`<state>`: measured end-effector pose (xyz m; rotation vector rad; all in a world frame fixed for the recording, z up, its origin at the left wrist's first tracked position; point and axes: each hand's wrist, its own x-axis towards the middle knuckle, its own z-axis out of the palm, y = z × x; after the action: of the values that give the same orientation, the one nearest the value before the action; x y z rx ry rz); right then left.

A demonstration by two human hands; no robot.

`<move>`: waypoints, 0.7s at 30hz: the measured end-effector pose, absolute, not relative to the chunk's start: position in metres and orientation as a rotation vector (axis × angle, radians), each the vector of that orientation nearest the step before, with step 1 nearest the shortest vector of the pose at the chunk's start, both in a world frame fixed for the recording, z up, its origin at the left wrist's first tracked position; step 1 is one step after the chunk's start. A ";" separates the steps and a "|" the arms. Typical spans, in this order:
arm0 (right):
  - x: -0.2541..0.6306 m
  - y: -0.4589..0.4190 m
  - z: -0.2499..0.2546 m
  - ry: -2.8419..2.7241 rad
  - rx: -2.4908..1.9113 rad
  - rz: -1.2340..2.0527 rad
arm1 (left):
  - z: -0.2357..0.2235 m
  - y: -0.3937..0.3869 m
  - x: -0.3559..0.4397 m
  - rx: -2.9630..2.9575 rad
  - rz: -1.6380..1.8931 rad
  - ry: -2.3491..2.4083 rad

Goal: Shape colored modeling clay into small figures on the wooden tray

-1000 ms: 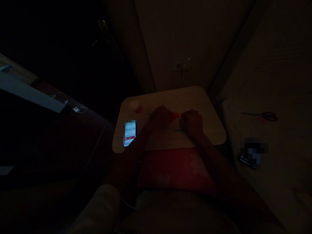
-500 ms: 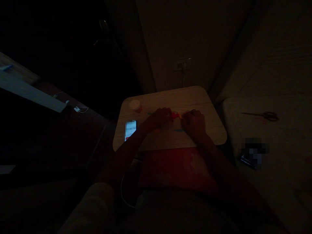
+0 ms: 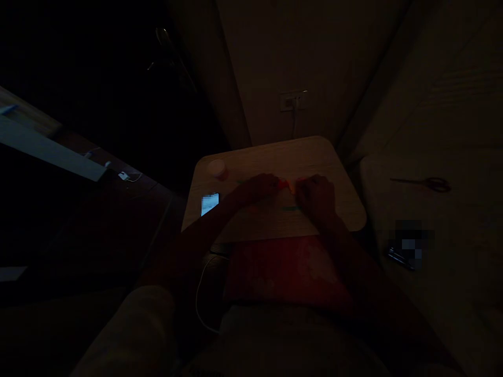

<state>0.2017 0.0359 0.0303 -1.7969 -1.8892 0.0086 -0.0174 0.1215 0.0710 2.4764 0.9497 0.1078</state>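
Hiding more phone point(image 3: 209, 204) now: left arm point(image 3: 200, 233). Left fingers point(image 3: 271, 180), right fingers point(image 3: 305, 186) by red-orange piece point(image 3: 282, 183); pinch unclear.

Dim room, likely a home.
Door handle point(image 3: 162, 36) noted at left; wall socket point(image 3: 288, 101) with cord point(image 3: 293, 124) seen beyond 1 small wood-grained table point(image 3: 271, 158); pale furniture point(image 3: 396, 207), type unclear, noted at right.

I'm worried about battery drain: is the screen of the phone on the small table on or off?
On: the phone glows pale blue-white, though the left forearm hides its lower part.
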 end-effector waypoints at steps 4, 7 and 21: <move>0.203 0.035 0.030 -1.872 -1.815 0.020 | 0.070 0.123 -0.017 2.437 0.126 0.946; 0.200 0.032 0.031 -1.836 -1.860 0.044 | 0.070 0.123 -0.017 2.391 0.146 0.965; 0.178 0.025 0.034 -1.728 -2.038 0.113 | 0.072 0.128 -0.002 3.192 0.246 0.620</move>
<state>0.1781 0.0252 0.0337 -2.0384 -1.7277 0.1128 -0.0016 0.1280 0.0720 3.1917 0.6200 0.2459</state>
